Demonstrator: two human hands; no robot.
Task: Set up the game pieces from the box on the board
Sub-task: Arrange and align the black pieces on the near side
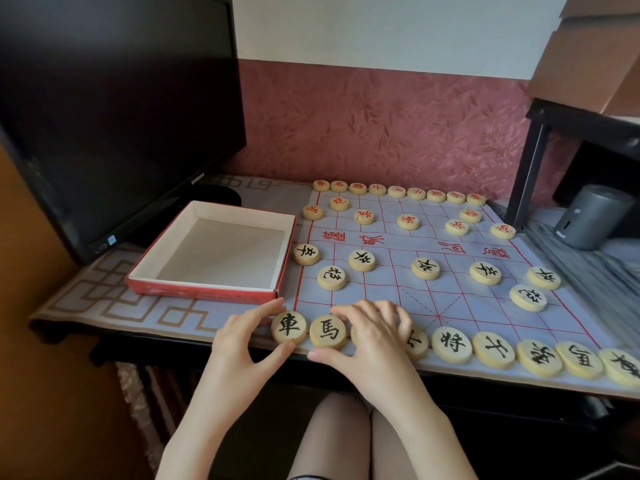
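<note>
A paper chess board [450,292] with red grid lines lies on the table. Round wooden pieces with red characters fill its far rows [398,191]; pieces with black characters stand on the near half. My left hand [242,336] pinches the black chariot piece [289,327] at the near left corner between thumb and fingers. My right hand [367,332] lies over the near row, thumb at the horse piece [328,332], curled fingers covering the piece beside it. The red cardboard box [166,284] stands empty left of the board.
A black monitor [114,109] stands at the back left behind the box. A grey cylinder [588,216] and a black shelf frame [530,168] are at the right. The near row of pieces sits close to the table's front edge [485,375].
</note>
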